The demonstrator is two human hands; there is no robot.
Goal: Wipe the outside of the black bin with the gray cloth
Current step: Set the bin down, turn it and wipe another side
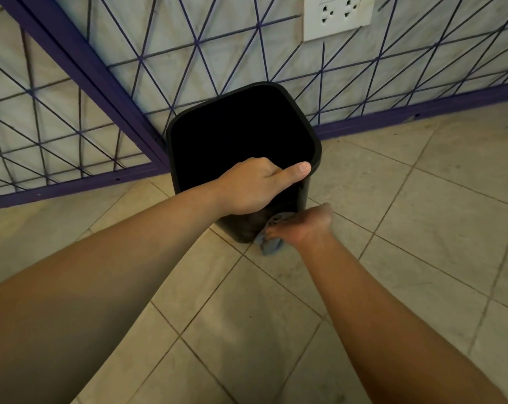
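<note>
A black bin (311, 135) with an open top stands on the tiled floor in the corner. My left hand (255, 185) grips its near rim, thumb lying along the rim edge. Low on the bin's near side, my right hand (305, 225) is closed on a bunched gray cloth (269, 243) and presses it against the bin's lower outer wall close to the floor. Most of the cloth is hidden under my fingers. The bin's inside is dark and I cannot see into it.
Purple metal grilles (101, 83) with diagonal bars line the walls right behind and left of the bin. A white double wall socket (337, 13) sits above. Beige floor tiles (421, 214) spread to the right and toward me.
</note>
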